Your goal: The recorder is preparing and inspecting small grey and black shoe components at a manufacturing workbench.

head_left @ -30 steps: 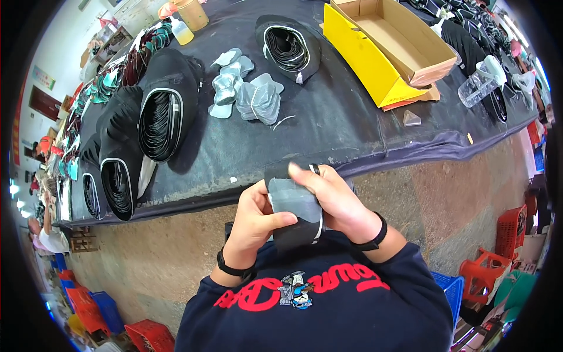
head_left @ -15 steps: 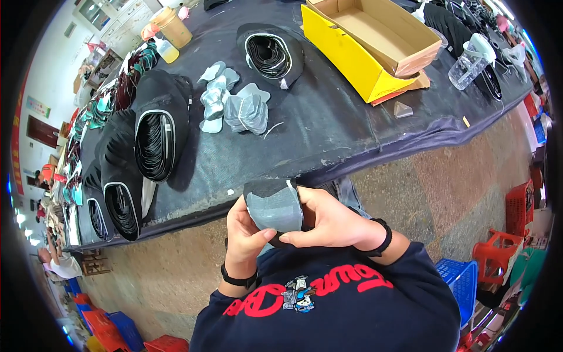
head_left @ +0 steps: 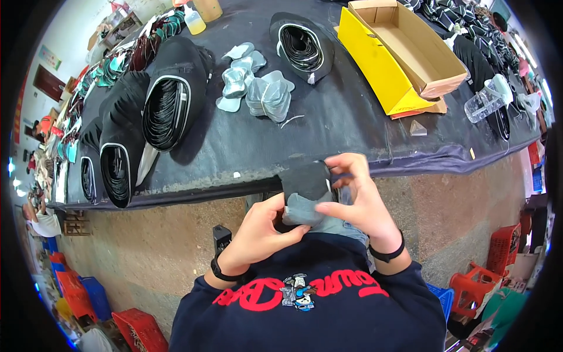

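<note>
**Both hands grip a grey-and-black piece at the table's near edge**

Along the left edge of the table [head_left: 246,146], which is draped in dark cloth, black pieces [head_left: 123,146] with ribbed insides lie overlapping in a row, the largest near the middle left. Toward the far edge stands a bottle [head_left: 194,20] of pale liquid. Right of the black pieces, about mid-table, a heap of grey cut-outs [head_left: 258,88] rests on the cloth, and just beyond it lies another black piece [head_left: 302,47], apart from the row.

Just in front of the near edge, above the person's lap, the left hand [head_left: 258,232] has its fingers curled around the lower, grey part of a folded piece [head_left: 305,193], thumb pressed on its underside. The piece is dark on top and grey below, held off the table, close to its edge. The right hand [head_left: 358,196] clasps the same piece from the right, fingers wrapped over its upper dark end and thumb lying across the grey face. Each wrist wears a black band.

Further right, near the far right corner, an open yellow box [head_left: 381,70] sits at an angle. A small wedge [head_left: 417,128] lies near its front, and a clear plastic jug [head_left: 487,100] lies tipped by the right edge.
</note>
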A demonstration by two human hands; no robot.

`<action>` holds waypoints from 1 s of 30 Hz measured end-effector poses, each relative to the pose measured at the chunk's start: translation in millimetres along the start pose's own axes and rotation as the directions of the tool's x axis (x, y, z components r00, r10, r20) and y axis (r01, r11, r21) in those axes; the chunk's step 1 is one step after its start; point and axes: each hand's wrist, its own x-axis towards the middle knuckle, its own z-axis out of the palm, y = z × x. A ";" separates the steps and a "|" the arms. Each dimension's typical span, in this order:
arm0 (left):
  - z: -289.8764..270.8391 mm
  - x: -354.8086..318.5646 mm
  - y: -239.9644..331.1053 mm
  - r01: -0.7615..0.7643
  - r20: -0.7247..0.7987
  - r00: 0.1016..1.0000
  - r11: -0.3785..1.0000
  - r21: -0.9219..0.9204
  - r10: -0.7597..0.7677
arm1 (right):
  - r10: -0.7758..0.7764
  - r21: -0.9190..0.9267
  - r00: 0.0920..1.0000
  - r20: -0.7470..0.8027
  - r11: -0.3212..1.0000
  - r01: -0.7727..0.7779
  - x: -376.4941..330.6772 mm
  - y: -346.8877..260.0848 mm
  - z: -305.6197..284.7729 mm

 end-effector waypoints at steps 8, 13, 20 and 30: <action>2.3 2.8 0.5 0.066 0.033 0.997 0.997 0.027 -0.067 | -0.359 -0.244 0.926 0.118 0.893 0.378 -5.1 -25.7 11.0; 1.9 -0.1 2.5 0.005 0.065 0.998 0.986 0.167 -0.016 | -0.186 -0.210 0.964 0.190 0.951 0.225 0.8 -26.6 9.3; -4.1 4.2 10.9 -0.111 0.142 0.988 0.908 0.404 0.058 | -0.253 -0.215 0.905 0.343 0.916 0.338 5.1 -21.3 7.0; -3.4 3.1 10.7 -0.105 -0.022 0.992 0.896 0.431 0.127 | -0.129 -0.115 0.961 0.245 0.980 0.161 4.8 -19.2 4.2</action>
